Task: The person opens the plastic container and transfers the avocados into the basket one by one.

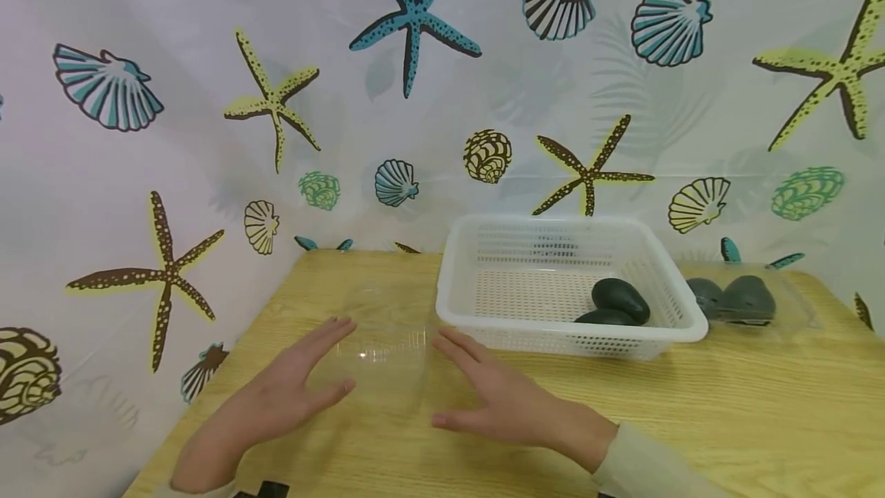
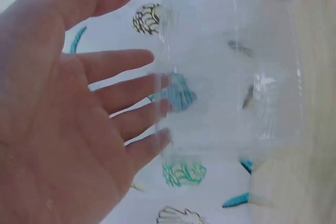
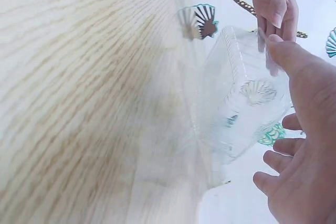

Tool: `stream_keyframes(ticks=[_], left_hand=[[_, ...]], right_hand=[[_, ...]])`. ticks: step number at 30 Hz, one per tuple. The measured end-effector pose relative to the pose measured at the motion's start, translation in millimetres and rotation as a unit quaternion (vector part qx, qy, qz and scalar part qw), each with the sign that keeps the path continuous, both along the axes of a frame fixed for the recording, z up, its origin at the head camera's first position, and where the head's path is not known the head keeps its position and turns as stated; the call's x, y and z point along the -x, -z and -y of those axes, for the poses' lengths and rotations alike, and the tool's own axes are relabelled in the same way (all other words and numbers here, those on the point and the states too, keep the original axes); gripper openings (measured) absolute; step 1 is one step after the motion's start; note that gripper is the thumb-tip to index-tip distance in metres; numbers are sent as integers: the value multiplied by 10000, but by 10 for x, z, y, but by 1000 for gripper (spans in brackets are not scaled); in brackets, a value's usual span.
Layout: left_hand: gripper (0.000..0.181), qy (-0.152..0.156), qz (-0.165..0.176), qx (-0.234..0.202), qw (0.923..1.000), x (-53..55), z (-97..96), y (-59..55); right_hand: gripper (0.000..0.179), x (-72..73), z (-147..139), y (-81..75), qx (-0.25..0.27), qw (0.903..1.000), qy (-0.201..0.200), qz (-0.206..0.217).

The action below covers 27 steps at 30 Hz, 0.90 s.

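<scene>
A: Item one?

B: One clear plastic clamshell container point(image 1: 383, 365), being seen on the wood-grain table point(image 1: 760, 406) between the hands; its outline is being lost against the tabletop.

A: Left hand point(image 1: 276, 393)?

B: Fingers being held straight, thumb apart, nothing being grasped. Fingertips are being seen partly through clear plastic; whether contact is being made cannot be told.

A: Right hand point(image 1: 505, 398)?

B: Likewise being held open-palmed, thumb apart, nothing being grasped; the forearm is being covered by a pale sleeve point(image 1: 650, 463), cut off below.

A: Further stock?

B: One white slotted basket point(image 1: 512, 327), two dark avocados point(image 1: 620, 300) being held inside, the nearer being partly hidden by the rim. One second clear container point(image 1: 795, 294), its left end being blocked by the basket.
</scene>
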State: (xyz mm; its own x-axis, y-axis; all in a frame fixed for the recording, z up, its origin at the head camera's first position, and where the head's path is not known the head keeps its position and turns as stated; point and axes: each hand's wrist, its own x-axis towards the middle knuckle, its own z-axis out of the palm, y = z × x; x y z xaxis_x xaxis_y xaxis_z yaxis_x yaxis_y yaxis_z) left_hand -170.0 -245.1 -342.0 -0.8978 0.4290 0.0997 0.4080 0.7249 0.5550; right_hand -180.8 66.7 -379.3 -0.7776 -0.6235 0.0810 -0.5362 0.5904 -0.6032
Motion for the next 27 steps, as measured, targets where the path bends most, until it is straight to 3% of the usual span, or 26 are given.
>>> stream_keyframes(ticks=[4, 7, 12, 19, 27], left_hand=[[65, -5, -909, 28, 9959, -22, -172, -100], [65, 4, -1245, 9, 9922, -39, -310, -181], [67, 262, -1406, -21, 9897, -45, -568, -265], [69, 784, -1771, 5, 9811, 27, -946, -269], [70, 1353, -1654, -12, 9769, 89, -1374, -241]], right_hand=[[81, -94, -197, -80, 108, 9997, 151, -179], [75, -166, -363, -132, 232, 9984, 241, -447], [68, -274, -649, -215, 305, 9943, 418, -931], [63, -432, -1041, -332, 59, 9885, 741, -1314], [62, -555, -1521, -363, -275, 9748, 1377, -1736]])
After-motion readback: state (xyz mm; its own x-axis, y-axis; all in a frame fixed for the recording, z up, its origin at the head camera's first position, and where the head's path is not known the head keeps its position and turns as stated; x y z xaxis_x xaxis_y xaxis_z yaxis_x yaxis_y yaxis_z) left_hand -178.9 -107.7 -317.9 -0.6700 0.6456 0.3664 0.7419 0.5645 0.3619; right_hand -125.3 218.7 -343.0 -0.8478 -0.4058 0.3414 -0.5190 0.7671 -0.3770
